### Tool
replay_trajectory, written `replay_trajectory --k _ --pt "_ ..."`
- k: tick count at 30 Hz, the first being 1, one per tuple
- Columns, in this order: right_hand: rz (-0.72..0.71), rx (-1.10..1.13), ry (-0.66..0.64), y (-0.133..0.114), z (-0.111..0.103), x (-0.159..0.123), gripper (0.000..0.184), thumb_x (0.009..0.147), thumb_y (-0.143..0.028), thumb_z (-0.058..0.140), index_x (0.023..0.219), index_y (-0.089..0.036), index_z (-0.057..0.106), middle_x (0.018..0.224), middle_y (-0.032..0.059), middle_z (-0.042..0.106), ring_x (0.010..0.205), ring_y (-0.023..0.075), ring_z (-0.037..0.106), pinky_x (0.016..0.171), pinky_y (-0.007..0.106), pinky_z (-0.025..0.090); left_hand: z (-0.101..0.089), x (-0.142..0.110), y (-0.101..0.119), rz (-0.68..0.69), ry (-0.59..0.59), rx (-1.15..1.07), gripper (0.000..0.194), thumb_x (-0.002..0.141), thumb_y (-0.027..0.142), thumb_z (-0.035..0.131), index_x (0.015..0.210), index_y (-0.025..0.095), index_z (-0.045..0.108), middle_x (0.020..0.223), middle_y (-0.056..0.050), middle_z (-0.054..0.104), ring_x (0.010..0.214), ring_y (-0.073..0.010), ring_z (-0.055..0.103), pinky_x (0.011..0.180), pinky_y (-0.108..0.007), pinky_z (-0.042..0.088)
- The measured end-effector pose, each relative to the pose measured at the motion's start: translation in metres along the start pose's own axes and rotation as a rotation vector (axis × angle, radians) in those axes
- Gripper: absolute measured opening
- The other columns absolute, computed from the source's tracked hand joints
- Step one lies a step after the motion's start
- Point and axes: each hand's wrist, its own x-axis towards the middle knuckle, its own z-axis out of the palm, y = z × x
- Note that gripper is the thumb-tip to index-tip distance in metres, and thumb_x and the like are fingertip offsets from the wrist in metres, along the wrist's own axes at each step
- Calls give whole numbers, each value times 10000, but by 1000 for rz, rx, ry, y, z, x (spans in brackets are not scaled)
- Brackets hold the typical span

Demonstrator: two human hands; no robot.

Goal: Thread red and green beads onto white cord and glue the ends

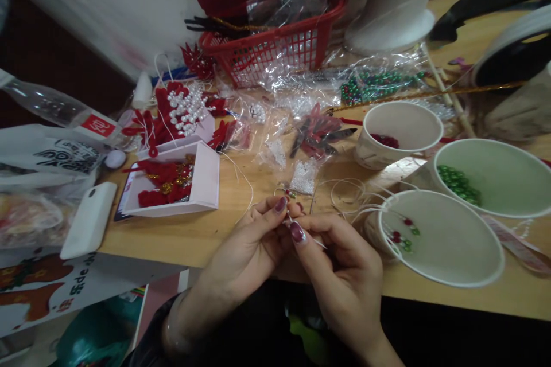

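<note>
My left hand and my right hand meet at the table's front edge, fingertips pinched together. Between them runs a thin white cord, and its end sticks out below my right thumb. Small red and green beads show just beyond my left fingertips; whether they hang on this cord I cannot tell. A little bag of tiny clear beads lies right behind the hands. To the right, a paper cup has white cords with red and green beads hanging over its rim.
Two more cups hold green beads and dark red beads. On the left are a white box of red pieces, a white phone and a plastic bottle. A red basket stands at the back.
</note>
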Motion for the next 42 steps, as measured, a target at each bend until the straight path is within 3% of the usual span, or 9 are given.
replay_trajectory --k 13,19,30,36,42 --pt "-61 0 15 1 -1 1 99 888 -163 624 868 -237 686 624 -48 596 494 77 481 437 172 396 2 -1 0 27 45 11 195 688 128 850 752 137 666 738 14 674 688 -88 655 674 -180 552" --pt "-67 -10 9 1 -1 0 107 889 -155 621 879 -249 672 624 -65 582 494 61 467 453 151 397 0 -2 0 20 76 63 130 786 149 774 773 141 645 783 -2 666 729 -111 661 795 -244 556" --pt "-118 -68 -37 3 0 2 136 897 -131 610 855 -258 638 562 -88 380 499 70 445 473 174 379 -2 -2 1 -44 63 -43 153 778 108 781 774 133 630 756 3 665 708 -87 671 727 -181 553" --pt "-158 -103 -44 4 0 -1 135 896 -126 611 867 -256 634 581 -83 381 533 78 479 488 189 383 -6 -2 1 -63 87 -37 164 765 125 797 802 135 638 816 -16 680 793 -125 690 827 -241 560" --pt "-146 -103 -43 4 -2 -1 136 897 -127 608 867 -258 631 579 -85 367 521 77 463 497 190 389 -5 -3 1 -59 120 -34 148 778 123 780 800 139 635 815 -17 684 789 -128 692 812 -243 564"
